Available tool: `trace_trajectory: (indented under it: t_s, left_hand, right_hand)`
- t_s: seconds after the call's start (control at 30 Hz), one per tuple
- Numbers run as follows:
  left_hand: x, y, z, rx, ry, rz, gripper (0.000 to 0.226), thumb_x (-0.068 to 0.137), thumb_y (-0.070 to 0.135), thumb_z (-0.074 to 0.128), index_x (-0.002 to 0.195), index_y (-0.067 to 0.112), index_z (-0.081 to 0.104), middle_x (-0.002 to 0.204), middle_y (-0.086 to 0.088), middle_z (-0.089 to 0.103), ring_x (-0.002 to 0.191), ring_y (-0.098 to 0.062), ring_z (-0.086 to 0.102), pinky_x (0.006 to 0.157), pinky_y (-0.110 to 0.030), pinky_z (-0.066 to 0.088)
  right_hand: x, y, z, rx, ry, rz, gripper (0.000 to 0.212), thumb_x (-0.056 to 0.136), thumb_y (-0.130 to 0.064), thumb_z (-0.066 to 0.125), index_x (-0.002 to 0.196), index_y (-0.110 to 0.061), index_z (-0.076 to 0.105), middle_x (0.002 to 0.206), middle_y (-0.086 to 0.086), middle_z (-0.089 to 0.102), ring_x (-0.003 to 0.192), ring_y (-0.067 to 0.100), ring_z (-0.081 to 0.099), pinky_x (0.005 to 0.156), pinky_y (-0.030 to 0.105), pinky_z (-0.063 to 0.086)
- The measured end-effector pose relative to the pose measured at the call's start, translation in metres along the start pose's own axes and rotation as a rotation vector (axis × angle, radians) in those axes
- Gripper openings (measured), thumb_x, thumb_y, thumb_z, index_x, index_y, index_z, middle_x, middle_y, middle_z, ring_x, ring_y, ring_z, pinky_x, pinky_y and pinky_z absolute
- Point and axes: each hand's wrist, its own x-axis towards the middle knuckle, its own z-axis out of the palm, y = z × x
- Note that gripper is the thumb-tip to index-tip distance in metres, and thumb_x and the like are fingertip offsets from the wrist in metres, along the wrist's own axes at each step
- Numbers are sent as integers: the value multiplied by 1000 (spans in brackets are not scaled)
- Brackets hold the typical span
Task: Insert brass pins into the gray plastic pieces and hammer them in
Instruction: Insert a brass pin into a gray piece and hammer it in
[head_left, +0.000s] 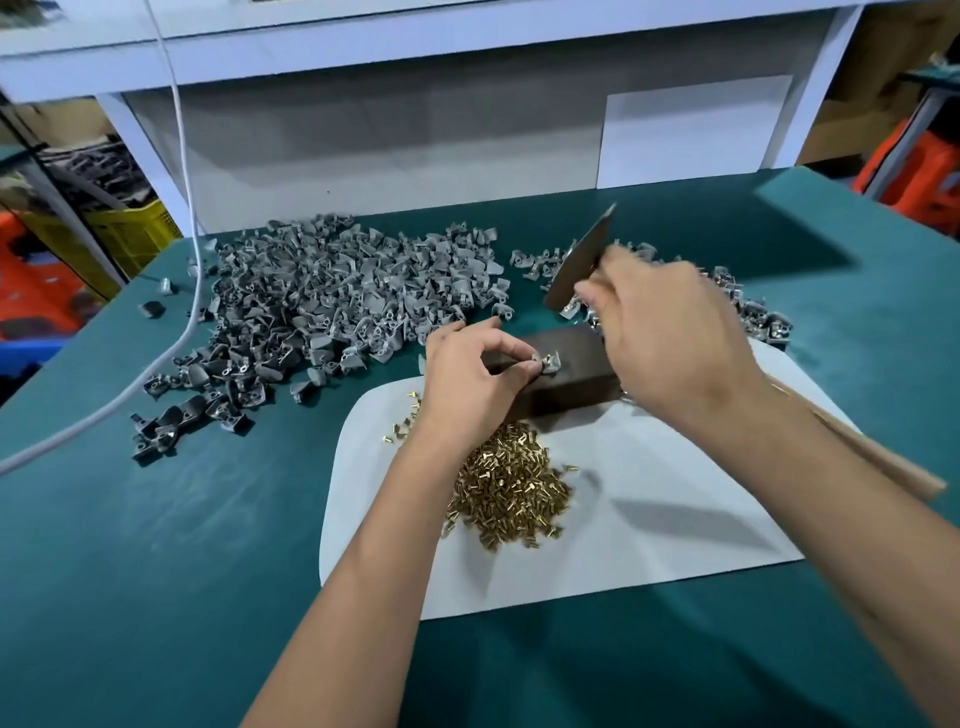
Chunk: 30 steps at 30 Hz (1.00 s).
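Note:
My left hand (475, 371) pinches a small gray plastic piece (548, 362) and steadies it on top of a dark metal block (563, 382). My right hand (662, 332) grips a hammer near its head; the steel head (582, 260) is raised and tilted above the block, blurred by motion. The wooden handle (872, 452) runs back along my right forearm. A heap of brass pins (511, 486) lies on a white sheet (675, 519) just in front of the block. A large pile of gray plastic pieces (322, 301) sits to the left.
A smaller pile of gray pieces (753, 306) lies behind my right hand. A white cable (187, 208) hangs down and trails across the green table (156, 571) at the left. A white shelf frame (415, 47) rises at the back; crates stand beyond both sides.

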Motion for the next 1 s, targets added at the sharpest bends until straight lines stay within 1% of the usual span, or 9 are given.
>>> trace_trajectory:
  t_s: [0.13,0.2,0.27,0.33,0.4,0.53,0.73,0.87,1.0]
  left_hand:
    - [-1,-1,2,-33,14,-27,21,83,11,82,77,30,75,103,9,70,142,-23,43,119,-47,31]
    - [-1,-1,2,-16,10,-3,18,83,12,82,77,27,76,96,17,69,141,-18,45,120,-47,28]
    - [-1,-1,1,-34,8,-40,17,86,16,80,76,30,75,110,10,71,143,-17,41,121,-49,25]
    - [-2,3,2,-85,0,-121,19,89,19,77,76,33,74,136,3,63,146,-19,35,122,-52,21]
    - [-2,5,2,-146,0,-158,21,90,19,76,74,32,75,144,4,58,146,-20,35,122,-53,21]
    - [-4,8,3,-194,-24,-164,20,90,18,77,74,30,77,148,3,55,146,-19,36,122,-53,23]
    - [-7,13,4,-160,-51,-124,20,89,20,76,73,31,74,148,5,54,147,-18,32,122,-52,19]
    - [-8,16,4,-137,-51,-98,18,89,20,77,76,32,74,149,5,53,148,-15,28,123,-49,16]
    - [-8,15,5,-106,-83,-43,12,89,20,77,82,30,76,150,2,52,149,-16,28,123,-50,17]
  right_hand:
    - [-6,-1,2,34,-225,39,26,107,-40,41,113,-24,59,94,8,69,89,36,63,66,38,40]
    - [-5,7,-4,9,-171,-38,24,104,-46,45,107,-29,61,87,-1,67,85,30,62,64,35,39]
    - [-4,21,-12,102,-172,-104,22,98,-50,54,95,-30,63,75,-12,62,73,21,60,60,33,38]
    - [-6,37,-22,310,-293,-125,17,90,-48,68,86,-31,66,68,-16,63,62,7,59,55,20,39]
    - [-10,50,-28,367,-458,-146,8,84,-35,78,81,-34,70,67,-20,67,61,3,60,57,14,42]
    - [-31,57,-16,157,-628,-152,14,72,-27,82,79,-34,72,67,-23,68,66,-1,63,63,23,52]
    - [-27,60,-16,70,-604,-85,26,68,-55,82,81,-34,74,70,-19,68,71,2,63,69,32,56]
    - [-16,48,-8,238,-315,-64,22,77,-47,83,90,-33,72,67,-19,66,67,1,63,71,36,58]
    - [-14,27,9,455,-248,-151,28,81,-36,84,106,-33,73,79,-16,69,74,2,64,73,35,57]
